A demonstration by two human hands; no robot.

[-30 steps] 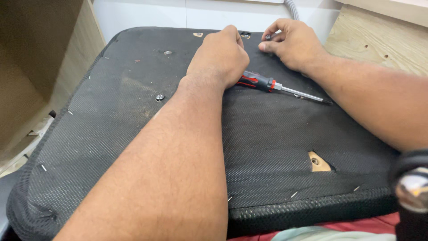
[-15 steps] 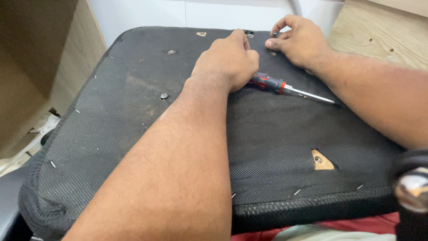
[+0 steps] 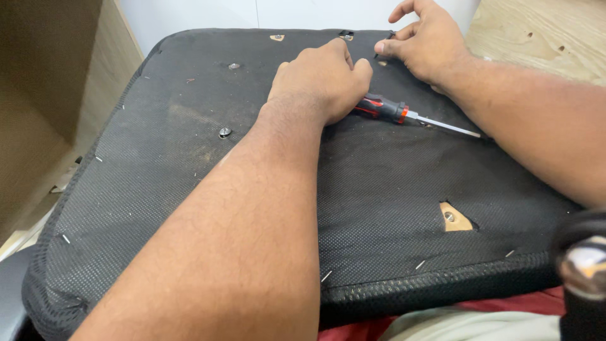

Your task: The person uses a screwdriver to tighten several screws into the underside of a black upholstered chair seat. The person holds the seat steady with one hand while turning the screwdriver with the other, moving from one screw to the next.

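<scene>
My left hand (image 3: 322, 79) is curled shut, resting on the black seat pad (image 3: 189, 183) and the red screwdriver (image 3: 404, 115) near its far edge. My right hand (image 3: 426, 41) pinches the cloth at that far edge, fingers half open.

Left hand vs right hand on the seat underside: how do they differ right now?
The left hand lies as a loose fist near the middle of the far edge; the right hand sits further right with fingers spread, thumb and forefinger pinching at the edge. The left hand covers the handle end of the screwdriver; the right hand is clear of it. Both are bare and rest on the black fabric panel.
</scene>
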